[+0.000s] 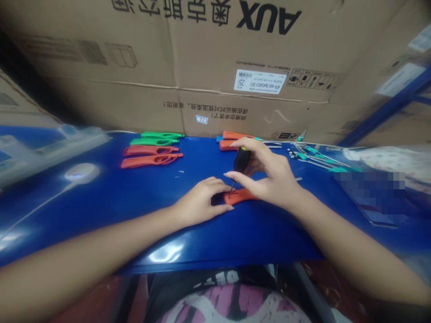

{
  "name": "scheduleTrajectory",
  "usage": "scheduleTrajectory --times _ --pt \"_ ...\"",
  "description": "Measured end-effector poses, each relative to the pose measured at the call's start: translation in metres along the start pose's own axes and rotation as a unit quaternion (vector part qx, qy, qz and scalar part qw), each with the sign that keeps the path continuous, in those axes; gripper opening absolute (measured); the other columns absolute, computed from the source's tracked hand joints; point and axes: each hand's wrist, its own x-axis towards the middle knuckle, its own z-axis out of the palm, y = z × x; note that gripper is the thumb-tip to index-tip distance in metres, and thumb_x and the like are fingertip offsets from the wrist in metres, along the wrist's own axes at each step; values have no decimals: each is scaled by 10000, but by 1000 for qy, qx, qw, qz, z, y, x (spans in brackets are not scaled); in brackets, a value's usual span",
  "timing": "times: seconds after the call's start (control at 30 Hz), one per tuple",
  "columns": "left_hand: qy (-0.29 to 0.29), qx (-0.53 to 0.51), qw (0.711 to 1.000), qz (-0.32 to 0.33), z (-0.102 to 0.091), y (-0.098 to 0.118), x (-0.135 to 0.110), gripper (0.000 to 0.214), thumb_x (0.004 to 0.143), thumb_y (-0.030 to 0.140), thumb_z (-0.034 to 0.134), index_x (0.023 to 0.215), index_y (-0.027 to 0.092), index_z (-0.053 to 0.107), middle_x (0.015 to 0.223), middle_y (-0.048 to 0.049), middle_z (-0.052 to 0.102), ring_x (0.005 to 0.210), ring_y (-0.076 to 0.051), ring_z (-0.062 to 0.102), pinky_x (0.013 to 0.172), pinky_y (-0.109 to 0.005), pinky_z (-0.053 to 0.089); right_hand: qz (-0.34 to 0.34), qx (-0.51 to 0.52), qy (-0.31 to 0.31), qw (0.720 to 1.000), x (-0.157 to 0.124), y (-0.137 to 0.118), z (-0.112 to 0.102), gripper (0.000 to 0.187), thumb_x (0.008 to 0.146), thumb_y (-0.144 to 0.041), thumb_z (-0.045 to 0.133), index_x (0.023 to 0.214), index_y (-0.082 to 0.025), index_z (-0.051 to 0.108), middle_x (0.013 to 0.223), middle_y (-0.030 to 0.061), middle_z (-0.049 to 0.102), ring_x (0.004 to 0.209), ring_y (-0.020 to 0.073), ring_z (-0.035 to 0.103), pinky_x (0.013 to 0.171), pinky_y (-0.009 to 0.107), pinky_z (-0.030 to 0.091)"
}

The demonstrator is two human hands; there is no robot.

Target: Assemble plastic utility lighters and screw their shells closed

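Blue desk [101, 197], near front edge: my left hand [198, 202] pins handle [240, 196]; right hand [266, 175] grips screwdriver [241, 161], tip on it.

Blue worktop with plastic handles and metal parts

The glossy blue worktop [134, 215] carried, at the back left, two green handles [158, 138] and just in front of them two orange handles [151, 155], all lying flat in a row. Some tiny metal bits [179, 173] lay near these. At the left lay a round white device [81, 172] with its white cable [37, 208], and a pale tray [50, 146] behind it. In the middle one orange handle [240, 196] lay flat, partly covered by the left hand [198, 202] and the right hand [269, 177]. Two more orange pieces [232, 140] lay at the back, and metal blades [314, 157] at the right.
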Motion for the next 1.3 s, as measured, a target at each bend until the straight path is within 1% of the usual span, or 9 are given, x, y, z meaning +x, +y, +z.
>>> scheduleTrajectory --times 0.3,0.53,0.77,0.93,1.0,1.1,1.17,1.23,1.3 --pt "10 21 1000 14 -2 1 0 365 836 345 768 1143 164 689 1021 -76 706 952 -227 654 882 -383 535 -6 91 -58 994 0 -8 -14 388 972 -204 505 1360 -210 520 1291 92 656 913 165 707 764 286 598" --pt "7 23 1000 13 -1 0 1 353 841 339 763 1148 181 686 1054 -74 716 997 -243 657 907 -405 531 -29 -37 71 996 -3 6 -5 325 879 -388 707 1145 -209 654 1087 68 744 737 162 681 783 312 595" --pt "1 13 1000 16 -3 3 2 364 844 331 760 1165 173 695 1067 -81 716 1009 -231 651 919 -395 531 41 171 -39 984 -2 12 -8 388 1035 -294 419 1407 -213 494 1267 92 655 609 75 628 587 235 569" --pt "1 11 1000 11 -1 1 2 353 843 336 761 1149 172 694 1101 -89 713 1050 -240 646 965 -418 516 -40 12 94 995 -2 17 -8 301 845 -429 744 1065 -227 706 948 35 744 660 139 640 692 302 575" --pt "3 9 1000 11 -1 0 1 361 842 343 761 1154 175 692 1098 -88 713 1042 -239 649 960 -416 519 -83 -22 122 989 -2 16 -10 246 861 -403 730 1026 -221 716 898 38 751 737 168 671 769 322 576" --pt "2 10 1000 10 -2 2 2 358 839 340 765 1154 186 695 1087 -82 715 1022 -234 652 936 -406 531 -63 34 60 996 -2 12 -11 263 995 -289 516 1192 -213 672 1046 64 744 784 157 690 799 319 579" --pt "3 13 1000 12 -2 3 2 351 835 337 769 1148 194 698 1076 -79 717 1009 -234 655 929 -406 534 -2 120 -7 993 -3 8 -10 352 1031 -266 409 1332 -222 586 1149 69 711 651 106 658 672 275 583" --pt "2 16 1000 12 -3 3 2 353 838 336 767 1157 203 696 1066 -77 714 998 -232 658 926 -408 535 38 180 -31 982 -3 6 -8 355 1031 -296 429 1354 -231 560 1175 65 692 542 67 593 541 232 549" --pt "2 15 1000 11 -3 3 1 358 842 340 762 1165 202 693 1062 -76 711 993 -231 658 922 -408 536 31 168 0 985 -3 7 -6 305 987 -324 540 1268 -231 617 1119 57 701 557 76 575 536 238 546"
